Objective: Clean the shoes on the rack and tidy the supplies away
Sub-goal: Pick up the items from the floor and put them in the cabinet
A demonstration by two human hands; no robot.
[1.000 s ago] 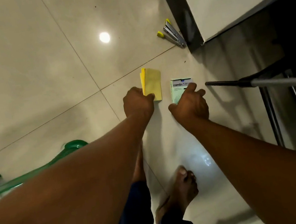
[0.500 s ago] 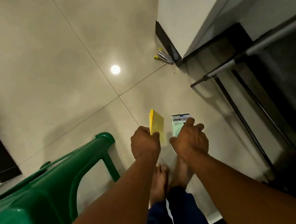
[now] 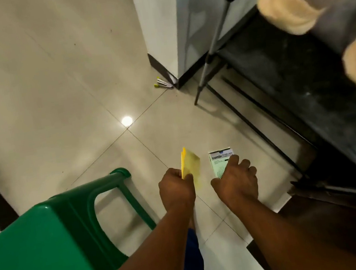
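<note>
Shoes (image 3: 287, 4) are sitting on the black rack (image 3: 317, 80) at my right, two tan, fuzzy ones, blurred and running off the frame edge, so I am not making out their full shape. Beige floor tiles (image 3: 48, 85) are spreading under everything, with a bright light spot glaring on them. At my lower left a green plastic stool (image 3: 50, 248) is standing, cut off by the frame's edge. Beyond it a white wall corner (image 3: 156, 33) with a dark skirting is rising, and a grey metal pole (image 3: 216, 42) of the rack is leaning down beside it. My left hand (image 3: 176, 191) is curling round a yellow pad (image 3: 190, 168), pinching its lower edge so the pad is standing up; its lower part is hiding behind my fingers. My right hand (image 3: 235, 181) is gripping a small pale green box (image 3: 222, 162), fingers bent over its lower half and covering the print there; on the top I am reading "camlin", while the smaller lines are too fine to read. Far off by the wall corner a small stapler-like thing (image 3: 163, 83) with yellow tips is lying on the floor, too small to tell for sure.
</note>
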